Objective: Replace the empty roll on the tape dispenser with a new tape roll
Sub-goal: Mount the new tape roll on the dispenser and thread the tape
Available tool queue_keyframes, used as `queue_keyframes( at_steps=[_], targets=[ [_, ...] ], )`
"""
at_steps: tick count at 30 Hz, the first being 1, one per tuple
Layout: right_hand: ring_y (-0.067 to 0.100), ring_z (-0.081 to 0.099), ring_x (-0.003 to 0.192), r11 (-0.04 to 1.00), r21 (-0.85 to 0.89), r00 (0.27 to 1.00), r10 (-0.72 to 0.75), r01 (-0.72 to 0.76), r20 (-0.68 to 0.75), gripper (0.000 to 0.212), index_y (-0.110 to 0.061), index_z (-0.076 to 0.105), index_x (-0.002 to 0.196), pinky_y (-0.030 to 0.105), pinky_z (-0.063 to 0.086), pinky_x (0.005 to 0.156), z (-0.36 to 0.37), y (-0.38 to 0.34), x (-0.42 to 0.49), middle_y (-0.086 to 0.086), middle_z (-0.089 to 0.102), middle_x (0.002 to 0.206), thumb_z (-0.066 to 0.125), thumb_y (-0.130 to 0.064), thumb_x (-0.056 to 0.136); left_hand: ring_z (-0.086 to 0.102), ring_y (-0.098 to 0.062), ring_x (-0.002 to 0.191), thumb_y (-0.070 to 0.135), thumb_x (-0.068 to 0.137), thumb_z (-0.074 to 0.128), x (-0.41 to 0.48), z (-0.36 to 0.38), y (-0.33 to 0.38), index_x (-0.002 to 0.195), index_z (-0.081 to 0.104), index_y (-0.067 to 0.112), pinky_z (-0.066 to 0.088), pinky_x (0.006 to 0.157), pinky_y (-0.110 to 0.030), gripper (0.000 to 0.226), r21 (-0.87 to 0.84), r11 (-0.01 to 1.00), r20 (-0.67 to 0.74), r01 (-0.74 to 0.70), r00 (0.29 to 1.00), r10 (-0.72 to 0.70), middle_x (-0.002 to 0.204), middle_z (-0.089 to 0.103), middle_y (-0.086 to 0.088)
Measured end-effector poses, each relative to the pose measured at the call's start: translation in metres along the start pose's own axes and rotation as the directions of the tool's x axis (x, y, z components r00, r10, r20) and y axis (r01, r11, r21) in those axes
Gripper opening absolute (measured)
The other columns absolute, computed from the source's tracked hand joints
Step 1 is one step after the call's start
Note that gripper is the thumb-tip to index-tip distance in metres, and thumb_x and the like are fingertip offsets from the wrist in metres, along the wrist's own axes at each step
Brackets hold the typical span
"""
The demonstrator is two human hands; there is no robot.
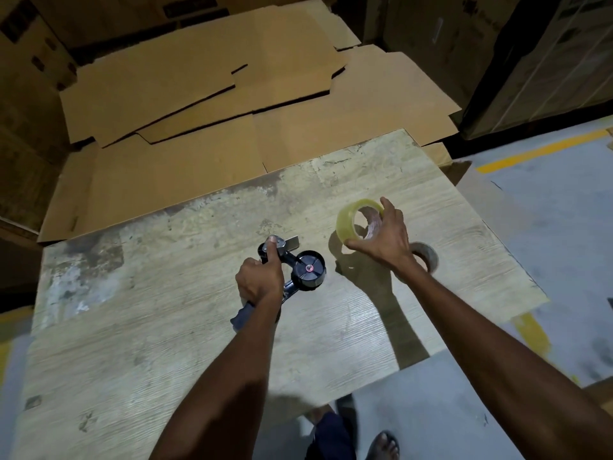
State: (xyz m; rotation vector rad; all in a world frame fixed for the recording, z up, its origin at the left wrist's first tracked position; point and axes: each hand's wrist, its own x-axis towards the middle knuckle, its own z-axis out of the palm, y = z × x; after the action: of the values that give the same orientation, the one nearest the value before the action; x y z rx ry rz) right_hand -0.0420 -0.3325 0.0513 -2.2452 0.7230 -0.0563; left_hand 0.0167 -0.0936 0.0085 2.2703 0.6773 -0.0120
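My left hand (260,280) grips the black tape dispenser (300,270) by its handle, thumb stretched forward onto the metal front plate. The dispenser's round black hub (308,267) is bare, with a red centre. To its right, my right hand (384,239) holds a new clear yellowish tape roll (346,224) tilted on edge above the worn wooden table (199,327). An empty cardboard core (428,257) lies on the table just behind my right wrist, partly hidden by it.
Flattened cardboard sheets (215,94) lie stacked beyond the table's far edge. Dark boxes stand at the back left and back right. Grey floor with yellow lines (544,151) runs along the right. A sandalled foot (384,443) shows below the table's near edge.
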Motion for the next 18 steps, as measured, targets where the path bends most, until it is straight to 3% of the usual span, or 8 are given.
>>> queue_keyframes(
  at_steps=[5, 8, 11, 15, 18],
  targets=[
    [0.032, 0.046, 0.137, 0.996, 0.089, 0.988, -0.043, 0.03, 0.149, 0.118, -0.024, 0.03, 0.158, 0.045, 0.046, 0.108, -0.005, -0.016, -0.028, 0.012, 0.04, 0.153, 0.097, -0.041, 0.062, 0.059, -0.029, 0.062, 0.089, 0.076, 0.053, 0.012, -0.022, -0.009, 0.062, 0.047, 0.01, 0.035, 0.049, -0.027, 0.08, -0.014, 1.0, 0.008, 0.008, 1.0, -0.008, 0.062, 0.054, -0.005],
    [0.028, 0.048, 0.134, 0.992, 0.106, 0.971, -0.092, 0.07, 0.222, 0.116, -0.023, 0.033, 0.155, 0.042, 0.047, 0.107, 0.001, -0.026, -0.042, 0.009, 0.044, 0.151, 0.098, -0.04, 0.061, 0.058, -0.025, 0.061, 0.091, 0.072, 0.054, 0.014, -0.029, -0.013, 0.064, 0.051, 0.011, 0.04, 0.051, -0.028, 0.08, -0.02, 0.999, 0.052, 0.031, 0.998, -0.03, 0.065, 0.057, -0.004],
    [0.025, 0.052, 0.132, 0.987, 0.087, 0.958, -0.151, 0.134, 0.243, 0.116, -0.02, 0.037, 0.153, 0.035, 0.047, 0.105, 0.011, -0.037, -0.056, 0.006, 0.052, 0.148, 0.099, -0.041, 0.058, 0.058, -0.024, 0.064, 0.092, 0.071, 0.053, 0.012, -0.032, -0.016, 0.067, 0.051, 0.012, 0.042, 0.055, -0.031, 0.081, -0.046, 0.998, 0.079, 0.041, 0.996, -0.038, 0.068, 0.057, -0.003],
    [0.025, 0.052, 0.133, 0.975, 0.062, 0.947, -0.22, 0.211, 0.233, 0.121, -0.019, 0.036, 0.154, 0.042, 0.048, 0.109, 0.029, -0.042, -0.074, 0.006, 0.052, 0.149, 0.099, -0.045, 0.054, 0.063, -0.027, 0.072, 0.094, 0.072, 0.05, 0.02, -0.036, -0.019, 0.075, 0.059, 0.008, 0.045, 0.062, -0.034, 0.086, -0.074, 0.994, 0.165, 0.08, 0.984, -0.067, 0.077, 0.065, -0.007],
    [0.026, 0.049, 0.137, 0.972, 0.056, 0.945, -0.236, 0.229, 0.228, 0.123, -0.018, 0.034, 0.156, 0.045, 0.046, 0.112, 0.038, -0.045, -0.083, 0.007, 0.049, 0.153, 0.1, -0.043, 0.055, 0.061, -0.029, 0.065, 0.09, 0.071, 0.056, 0.028, -0.043, -0.023, 0.059, 0.048, 0.013, 0.037, 0.057, -0.031, 0.079, -0.101, 0.991, 0.226, 0.085, 0.972, -0.06, 0.066, 0.061, -0.008]
  ],
)
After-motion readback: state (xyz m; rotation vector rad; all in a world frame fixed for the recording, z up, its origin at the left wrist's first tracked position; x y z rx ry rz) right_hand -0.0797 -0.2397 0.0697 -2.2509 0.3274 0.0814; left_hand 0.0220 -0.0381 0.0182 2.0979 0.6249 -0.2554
